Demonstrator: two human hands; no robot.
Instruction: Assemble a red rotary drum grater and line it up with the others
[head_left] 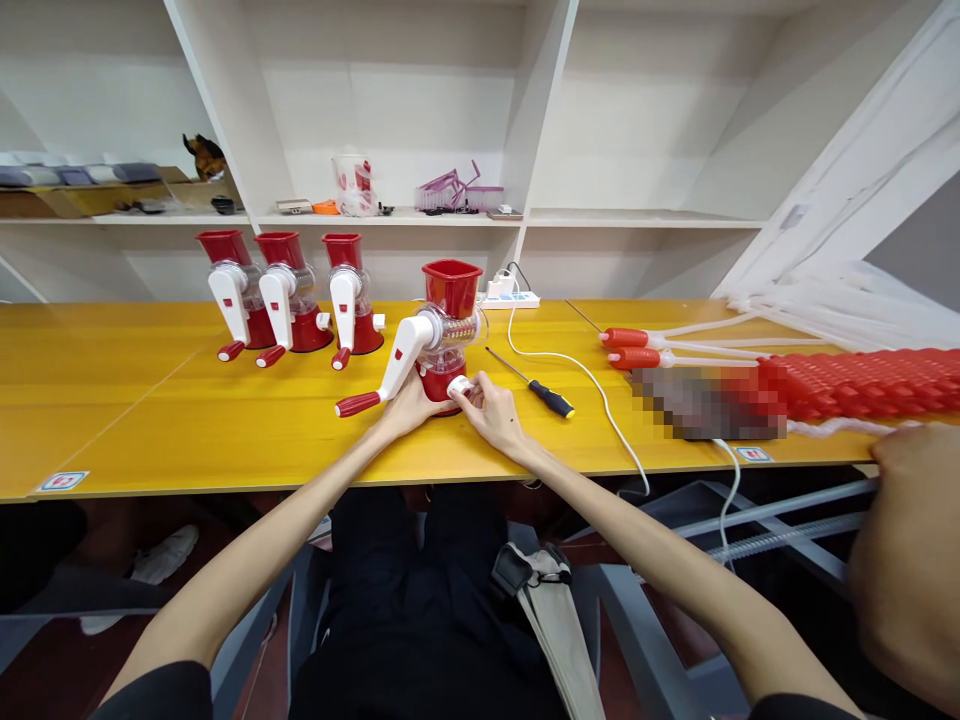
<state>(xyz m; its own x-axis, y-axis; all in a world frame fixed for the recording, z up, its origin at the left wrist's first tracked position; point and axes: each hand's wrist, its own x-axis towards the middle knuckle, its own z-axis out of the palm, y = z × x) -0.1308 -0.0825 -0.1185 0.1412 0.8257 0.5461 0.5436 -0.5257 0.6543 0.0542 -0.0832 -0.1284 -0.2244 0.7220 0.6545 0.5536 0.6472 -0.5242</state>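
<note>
Well off to the left of my fingers, farther back on the yellow worktop (150, 420), three finished graters (289, 295) stand in a row with their red hoppers up and their white cranks hanging down. Each crank arm carries a small red mark too small to read. Near the front edge on that side is a small sticker (62, 481) with a red sign on it, and I cannot read its writing either. My left hand (409, 405) lies against the left side of the grater (442, 320). Its fingers are curled close round the red base, with the tips hidden behind it. The grater stands upright just beyond both hands, with its square red hopper opening upward and its clear drum lying across, left to right. Its crank (390, 370) slants from the drum down and left toward me, and that slant is its long axis. The crank's red grip lies low over the worktop just left of my left hand. My right hand (496, 412) is at the base's right front, and its fingers are nearly closed, pinching a white knob (459, 385) by the tips. Just right of those fingers lies a screwdriver (536, 388), handle toward me and tip pointing away to the left. A white cable (592, 385) runs past it from a power strip (510, 297) at the back. Farther right lie red-handled pieces (634, 348), a second unreadable sticker (752, 454), and another person's hand (911, 540) at the edge.
</note>
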